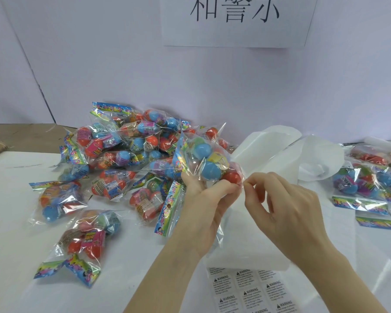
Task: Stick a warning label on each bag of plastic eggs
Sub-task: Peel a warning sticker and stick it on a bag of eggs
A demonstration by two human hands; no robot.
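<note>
My left hand (203, 199) grips a clear bag of plastic eggs (209, 160) from below and holds it up above the table; blue, yellow, green and red eggs show inside. Just to its right, my right hand (287, 206) has thumb and forefinger pinched together at the bag's lower right edge; what they pinch is too small to make out. A sheet of warning labels (251, 290) lies at the near edge under my forearms.
A big pile of egg bags (127, 150) covers the table's left and middle. More bags (370, 177) lie at the right. Curled white backing sheets (280, 159) sit behind my hands. A white wall with a paper sign (237, 19) stands behind.
</note>
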